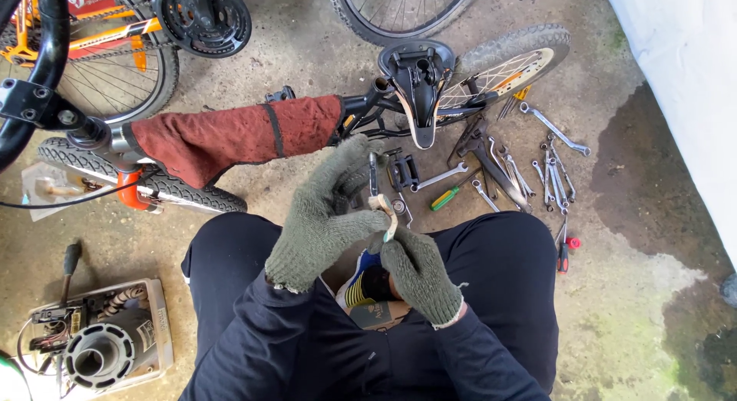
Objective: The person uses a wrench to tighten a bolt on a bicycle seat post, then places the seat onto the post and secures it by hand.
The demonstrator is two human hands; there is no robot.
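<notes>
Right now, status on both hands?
Left hand and right hand both gripping small pale part. Spanners on floor ahead, untouched.

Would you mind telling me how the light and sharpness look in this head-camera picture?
Head view: soft, even daylight with no hard shadows; the grey knitted-glove left hand and right hand are sharp, as are the steel spanners; the white wall is nearly blown out; wide-angle bending at the edges.

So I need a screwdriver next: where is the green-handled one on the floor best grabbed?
Take the green-handled screwdriver by its green handle, the lower-left end, coming from above on the knee side. It lies flat on the concrete with the shaft pointing up-right toward the spanners, so the handle is the thick, free end nearest the right hand.
</notes>
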